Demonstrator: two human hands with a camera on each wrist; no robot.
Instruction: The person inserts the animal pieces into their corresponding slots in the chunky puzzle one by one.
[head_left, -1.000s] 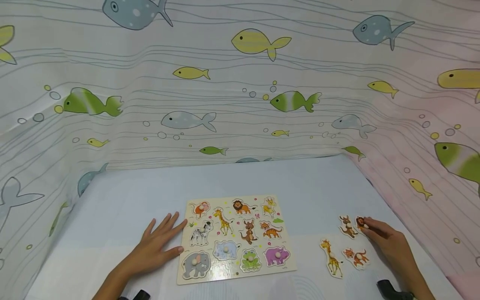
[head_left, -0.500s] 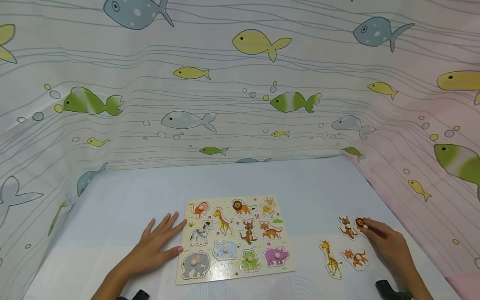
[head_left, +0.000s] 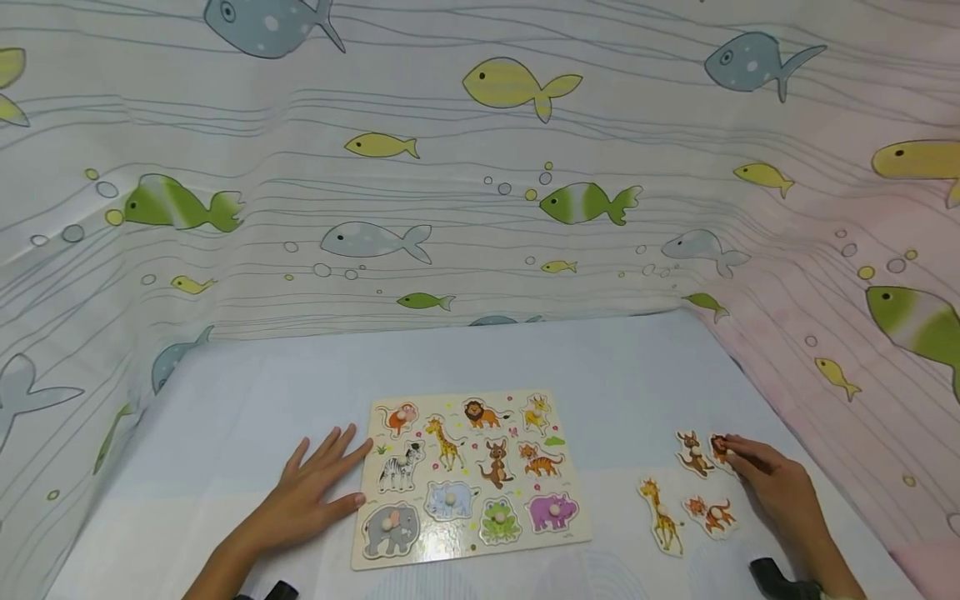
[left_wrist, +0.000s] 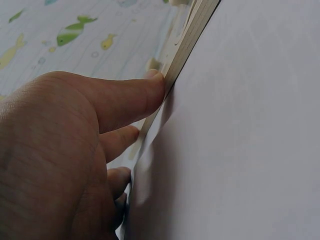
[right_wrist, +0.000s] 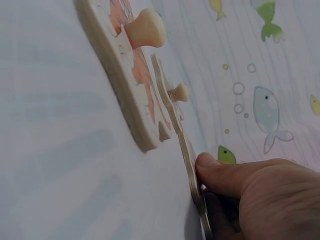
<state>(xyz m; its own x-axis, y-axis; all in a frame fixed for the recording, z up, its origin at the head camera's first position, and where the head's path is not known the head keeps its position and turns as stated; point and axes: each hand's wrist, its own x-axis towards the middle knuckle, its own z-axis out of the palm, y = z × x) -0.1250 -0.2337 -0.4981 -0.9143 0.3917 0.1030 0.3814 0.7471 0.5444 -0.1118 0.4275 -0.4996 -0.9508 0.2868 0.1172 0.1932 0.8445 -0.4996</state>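
Observation:
A wooden knob puzzle board (head_left: 459, 543) with animal pictures lies mid-table in the head view. My left hand (head_left: 311, 492) spreads its fingers flat at the board's left side, index fingertip and thumb (left_wrist: 132, 100) against the edge. At the right, my right hand (head_left: 780, 492) pinches a lion puzzle piece (head_left: 717, 448), partly covered by the fingers. In the right wrist view, the thumb meets that lion piece (right_wrist: 189, 162) low over the cloth; its knob is hidden. Close by lie a kangaroo piece (head_left: 693, 457), a tiger piece (head_left: 711, 517) and a giraffe piece (head_left: 662, 517).
Elephant (head_left: 405, 533), hippo (head_left: 564, 510), frog (head_left: 501, 529) and other knobbed pieces sit in the board. A fish-patterned cloth (head_left: 450, 192) rises behind and beside the white table cover (head_left: 300, 375). Black wrist gear (head_left: 780, 579) shows at the bottom.
Hardly anything differs: both hands keep their places, the right fingers staying on the lion piece. The whole head view has shifted very slightly.

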